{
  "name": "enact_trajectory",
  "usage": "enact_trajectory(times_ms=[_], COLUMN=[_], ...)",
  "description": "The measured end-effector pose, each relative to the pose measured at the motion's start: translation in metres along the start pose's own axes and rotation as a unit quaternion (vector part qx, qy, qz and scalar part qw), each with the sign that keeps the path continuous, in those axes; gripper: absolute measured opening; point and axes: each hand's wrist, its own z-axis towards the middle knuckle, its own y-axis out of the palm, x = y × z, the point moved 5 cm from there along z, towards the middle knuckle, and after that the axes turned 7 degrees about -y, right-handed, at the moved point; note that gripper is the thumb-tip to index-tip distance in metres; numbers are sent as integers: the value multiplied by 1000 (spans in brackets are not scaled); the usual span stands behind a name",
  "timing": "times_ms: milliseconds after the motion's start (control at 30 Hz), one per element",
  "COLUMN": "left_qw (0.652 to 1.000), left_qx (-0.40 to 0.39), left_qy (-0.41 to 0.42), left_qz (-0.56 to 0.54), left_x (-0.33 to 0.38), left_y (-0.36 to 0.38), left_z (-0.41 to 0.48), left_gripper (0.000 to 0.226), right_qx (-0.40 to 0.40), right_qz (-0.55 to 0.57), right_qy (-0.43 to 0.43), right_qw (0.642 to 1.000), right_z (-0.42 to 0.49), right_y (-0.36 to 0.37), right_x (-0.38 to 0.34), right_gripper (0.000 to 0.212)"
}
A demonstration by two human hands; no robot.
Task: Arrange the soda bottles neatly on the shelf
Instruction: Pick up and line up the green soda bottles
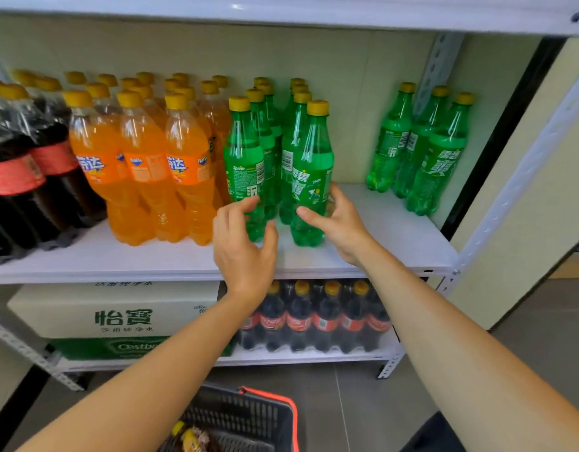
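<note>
Two rows of green Sprite bottles with yellow caps stand mid-shelf on the white shelf board [118,256]. My left hand [242,246] curls around the lower part of the front-left green bottle [244,158], fingertips on its label and thumb at its right side. My right hand [342,223] grips the front-right green bottle [312,164], with the thumb across its front and the fingers behind its right side. Both bottles stand upright on the board. Three more green bottles [422,151] stand apart in the back right corner.
Orange Fanta bottles [141,164] fill the shelf left of the green ones, and shrink-wrapped cola bottles [20,171] stand at the far left. The lower shelf holds water cartons [118,314] and a cola pack [314,318]. A black shopping basket [249,415] sits on the floor below.
</note>
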Motion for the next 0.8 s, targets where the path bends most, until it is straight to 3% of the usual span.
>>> enact_trajectory(times_ms=[67, 133, 233, 400, 500, 600, 700, 800], left_qw=[998, 999, 996, 997, 989, 974, 959, 950], left_qx=[34, -18, -82, -66, -103, -195, -265, -303], left_qy=[-9, -22, -20, 32, 90, 73, 49, -10], left_qz=[44, 30, -14, -1, -57, -94, -83, -82], left_x=[-4, -11, -16, -1, 31, 65, 82, 80], left_y=[-10, -8, -5, -14, -3, 41, 106, 180], left_z=[10, 21, 27, 16, 7, -1, -1, 16], left_gripper=[58, 67, 68, 56, 35, 28, 27, 30], right_qx=[-3, 2, 10, -12, 162, 338, 374, 385], right_qz=[-7, -23, -30, -14, -86, -207, -285, -280], right_qy=[1, 0, -2, 27, 18, 48, 74, 69], right_qw=[1000, 1000, 999, 999, 983, 917, 879, 877], right_z=[3, 6, 8, 1, -13, -28, -18, 1], right_y=[12, 19, 26, 9, -55, -120, -159, -181], right_x=[1, 1, 0, -3, -4, -2, 5, 14], right_gripper=[66, 72, 72, 59, 37, 40, 63, 73])
